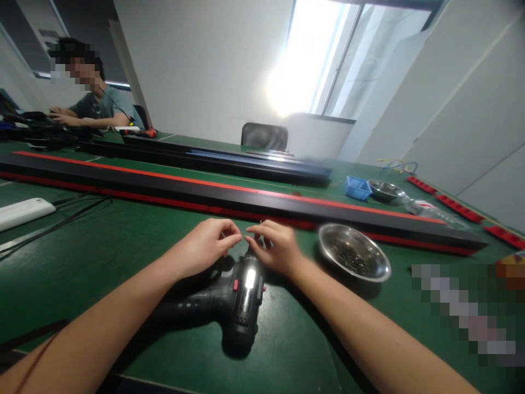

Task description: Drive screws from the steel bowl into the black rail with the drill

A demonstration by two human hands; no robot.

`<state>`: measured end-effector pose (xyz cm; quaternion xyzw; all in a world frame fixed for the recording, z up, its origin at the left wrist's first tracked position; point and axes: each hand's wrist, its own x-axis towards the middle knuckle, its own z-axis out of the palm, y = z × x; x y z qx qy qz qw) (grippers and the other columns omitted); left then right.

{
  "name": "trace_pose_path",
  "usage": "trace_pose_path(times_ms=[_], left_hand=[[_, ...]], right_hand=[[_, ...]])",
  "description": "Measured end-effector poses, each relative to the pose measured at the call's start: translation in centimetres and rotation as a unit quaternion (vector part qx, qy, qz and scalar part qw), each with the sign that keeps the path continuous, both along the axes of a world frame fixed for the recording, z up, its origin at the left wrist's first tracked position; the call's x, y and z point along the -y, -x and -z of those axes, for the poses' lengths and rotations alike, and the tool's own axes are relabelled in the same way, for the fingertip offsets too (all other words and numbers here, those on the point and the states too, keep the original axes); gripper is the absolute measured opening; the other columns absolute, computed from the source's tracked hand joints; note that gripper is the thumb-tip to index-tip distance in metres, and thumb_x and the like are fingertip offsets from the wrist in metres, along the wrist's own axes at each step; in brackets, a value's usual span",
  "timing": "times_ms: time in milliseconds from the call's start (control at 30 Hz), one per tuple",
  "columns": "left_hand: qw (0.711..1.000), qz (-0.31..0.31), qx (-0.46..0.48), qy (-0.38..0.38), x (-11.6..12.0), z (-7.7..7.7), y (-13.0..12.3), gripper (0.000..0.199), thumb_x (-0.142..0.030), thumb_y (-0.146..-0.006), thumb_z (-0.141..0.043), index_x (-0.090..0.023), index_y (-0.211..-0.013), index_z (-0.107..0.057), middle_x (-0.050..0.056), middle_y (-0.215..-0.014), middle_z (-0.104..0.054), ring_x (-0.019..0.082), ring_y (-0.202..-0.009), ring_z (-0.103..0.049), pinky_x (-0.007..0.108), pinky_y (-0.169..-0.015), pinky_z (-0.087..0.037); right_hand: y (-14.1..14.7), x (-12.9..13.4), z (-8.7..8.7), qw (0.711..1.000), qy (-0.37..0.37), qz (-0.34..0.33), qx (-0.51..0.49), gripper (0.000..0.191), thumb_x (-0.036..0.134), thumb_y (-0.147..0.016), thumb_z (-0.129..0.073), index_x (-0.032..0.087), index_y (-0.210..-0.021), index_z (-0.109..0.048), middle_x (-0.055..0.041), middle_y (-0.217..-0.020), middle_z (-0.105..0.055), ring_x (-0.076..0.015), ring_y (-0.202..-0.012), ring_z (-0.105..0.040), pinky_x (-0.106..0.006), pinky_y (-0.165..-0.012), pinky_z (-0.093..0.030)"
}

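My left hand [209,245] is closed in a pinch, thumb and index tip together, just left of the front end of a cordless drill [244,298]. Anything between those fingertips is too small to make out. Opposite it, my right hand [276,243] curls its thumb and fingers in a loose pinch above the drill's chuck, fingertips almost meeting those of the left. What it holds, if anything, cannot be made out. The black drill lies on its side, its handle passing under my left forearm. Right of my right hand, a metal bowl [375,257] contains many small dark screws [348,257].
Beyond my hands, a long black-and-red bar [197,189] crosses the green table [295,334]. Further back are dark rails [229,161], a blue basket [357,187] and another metal bowl [385,189]. A white power strip [27,213] lies left. A person [96,106] sits far left.
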<state>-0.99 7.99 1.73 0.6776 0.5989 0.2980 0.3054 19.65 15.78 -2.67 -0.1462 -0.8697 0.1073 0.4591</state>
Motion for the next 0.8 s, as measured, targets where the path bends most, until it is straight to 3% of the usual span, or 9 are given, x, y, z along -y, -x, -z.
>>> trace_pose_path(times_ms=[200, 467, 800], left_hand=[[0.999, -0.017, 0.016, -0.021, -0.34, 0.23, 0.31, 0.033, -0.048, -0.099, -0.059, -0.015, -0.104, -0.065, 0.001, -0.087, -0.065, 0.013, -0.069, -0.061, 0.030, -0.066, -0.055], [0.999, 0.015, 0.027, -0.019, -0.23, 0.21, 0.17, 0.035, -0.049, -0.099, -0.059, -0.015, -0.102, -0.065, 0.000, -0.084, -0.065, 0.013, -0.069, -0.061, 0.030, -0.065, -0.054], [0.999, 0.012, 0.004, -0.041, 0.16, -0.48, 0.14, 0.037, -0.054, -0.096, -0.055, -0.021, -0.099, -0.072, 0.001, -0.080, -0.071, 0.018, -0.069, -0.064, 0.029, -0.065, -0.046]], right_hand=[[-0.19, -0.03, -0.34, 0.999, -0.031, -0.001, 0.013, 0.019, 0.028, -0.093, -0.069, 0.018, -0.109, -0.074, -0.0057, -0.087, -0.072, -0.0126, -0.068, -0.063, -0.026, -0.063, -0.052], [0.38, -0.15, 0.12, 0.997, -0.072, 0.012, 0.022, 0.013, 0.028, -0.096, -0.067, 0.021, -0.101, -0.077, -0.0044, -0.087, -0.074, -0.0116, -0.068, -0.067, -0.023, -0.062, -0.052], [0.34, -0.01, 0.24, 0.998, -0.040, 0.028, 0.044, 0.017, 0.028, -0.099, -0.061, 0.023, -0.102, -0.078, -0.0047, -0.087, -0.075, -0.0124, -0.070, -0.066, -0.024, -0.062, -0.050]])
